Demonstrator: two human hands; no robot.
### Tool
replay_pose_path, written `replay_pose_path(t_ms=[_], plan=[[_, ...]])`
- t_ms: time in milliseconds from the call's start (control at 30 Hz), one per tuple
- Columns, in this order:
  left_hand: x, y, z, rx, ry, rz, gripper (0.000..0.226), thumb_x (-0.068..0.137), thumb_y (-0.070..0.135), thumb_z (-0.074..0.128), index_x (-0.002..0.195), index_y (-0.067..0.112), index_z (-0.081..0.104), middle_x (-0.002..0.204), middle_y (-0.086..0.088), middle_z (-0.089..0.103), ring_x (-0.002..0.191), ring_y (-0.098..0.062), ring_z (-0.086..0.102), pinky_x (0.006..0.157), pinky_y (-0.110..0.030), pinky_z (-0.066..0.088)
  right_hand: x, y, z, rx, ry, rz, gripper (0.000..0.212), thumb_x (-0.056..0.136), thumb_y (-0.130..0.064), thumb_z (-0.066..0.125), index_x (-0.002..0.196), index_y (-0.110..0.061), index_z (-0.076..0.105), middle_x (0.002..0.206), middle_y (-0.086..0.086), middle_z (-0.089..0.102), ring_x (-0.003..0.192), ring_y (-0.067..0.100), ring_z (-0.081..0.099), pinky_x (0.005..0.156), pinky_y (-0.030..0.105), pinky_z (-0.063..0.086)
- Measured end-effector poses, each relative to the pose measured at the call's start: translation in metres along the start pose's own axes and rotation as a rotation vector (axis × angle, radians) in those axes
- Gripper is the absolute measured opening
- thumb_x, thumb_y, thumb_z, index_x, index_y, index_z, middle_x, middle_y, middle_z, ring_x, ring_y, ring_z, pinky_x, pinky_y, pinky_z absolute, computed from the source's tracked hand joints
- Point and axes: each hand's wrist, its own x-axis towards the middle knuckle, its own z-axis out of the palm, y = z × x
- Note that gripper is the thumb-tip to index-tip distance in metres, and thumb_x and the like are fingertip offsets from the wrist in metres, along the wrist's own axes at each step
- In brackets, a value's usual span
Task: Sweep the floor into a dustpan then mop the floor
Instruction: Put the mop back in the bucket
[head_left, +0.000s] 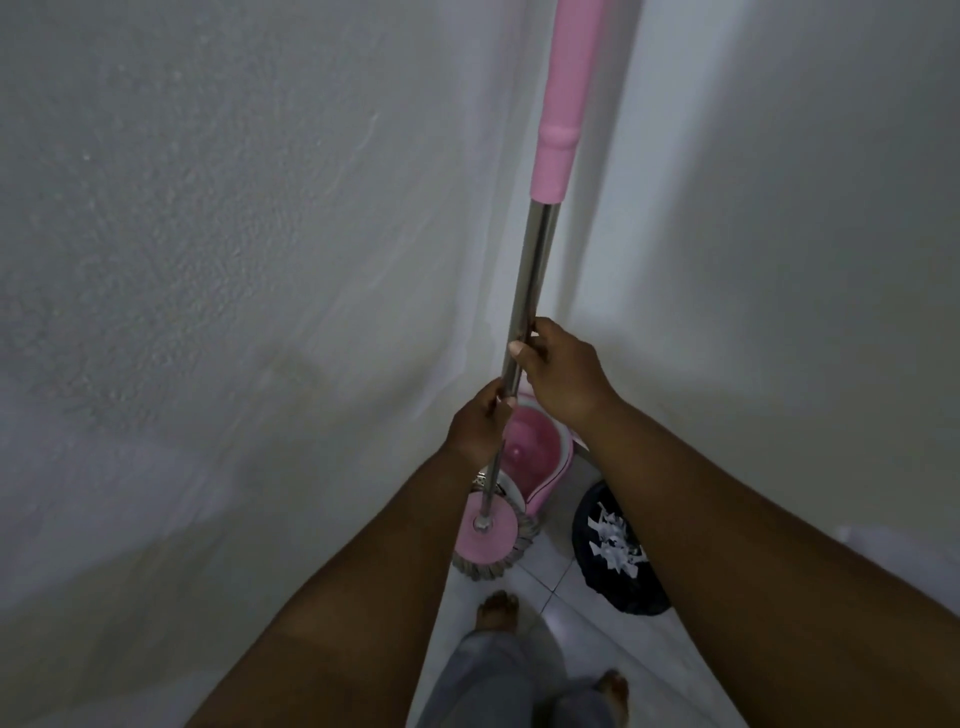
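Note:
A spin mop stands nearly upright in a narrow corner. Its steel pole rises to a pink grip that runs out of the top of the view. My right hand is closed around the steel pole, and my left hand grips it just below. The round pink mop head with grey fringe rests on the tiled floor. Just behind it sits the pink mop bucket, partly hidden by my hands.
White walls close in on the left and right. A black bag holding white paper scraps lies on the floor right of the mop head. My bare feet and grey trouser legs stand on the tiles below.

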Motion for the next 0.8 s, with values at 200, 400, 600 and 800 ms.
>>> replay_pose_path(t_ms=[200, 400, 600, 800], plan=[[-0.015, 0.005, 0.003, 0.055, 0.043, -0.027, 0.040, 0.100, 0.038, 0.050, 0.139, 0.034, 0.047, 0.125, -0.004, 0.064, 0.109, -0.025, 0.064, 0.094, -0.040, 0.054, -0.032, 0.010, -0.014, -0.052, 0.030, 0.088, 0.049, 0.097, -0.036, 0.057, 0.141, -0.016, 0.048, 0.134, 0.010, 0.060, 0.122, 0.021, 0.057, 0.094, 0.018, 0.035], [-0.050, 0.020, 0.002, 0.115, 0.110, -0.040, 0.064, 0.100, 0.046, 0.050, 0.155, 0.023, 0.027, 0.153, -0.008, 0.042, 0.139, -0.027, 0.043, 0.103, -0.027, 0.035, -0.085, 0.017, -0.044, -0.071, 0.091, 0.128, 0.049, 0.098, -0.038, 0.055, 0.140, -0.013, 0.048, 0.132, 0.010, 0.061, 0.121, 0.024, 0.056, 0.095, 0.023, 0.037], [-0.096, 0.050, 0.013, 0.193, 0.319, 0.141, 0.058, 0.099, 0.037, 0.056, 0.147, 0.009, 0.041, 0.146, -0.014, 0.049, 0.134, -0.030, 0.046, 0.110, -0.036, 0.037, -0.133, 0.020, -0.077, -0.092, 0.170, 0.132, 0.052, 0.098, -0.040, 0.054, 0.141, -0.013, 0.048, 0.136, 0.009, 0.058, 0.124, 0.022, 0.054, 0.098, 0.024, 0.036], [-0.157, 0.070, 0.054, 0.471, 0.167, 0.288, 0.068, 0.102, 0.044, 0.045, 0.156, 0.008, 0.023, 0.161, -0.009, 0.026, 0.150, -0.023, 0.022, 0.121, -0.036, 0.021, -0.217, 0.050, -0.136, -0.200, 0.313, 0.157, 0.059, 0.099, -0.045, 0.048, 0.146, -0.010, 0.041, 0.146, 0.011, 0.048, 0.132, 0.028, 0.045, 0.109, 0.037, 0.035]])
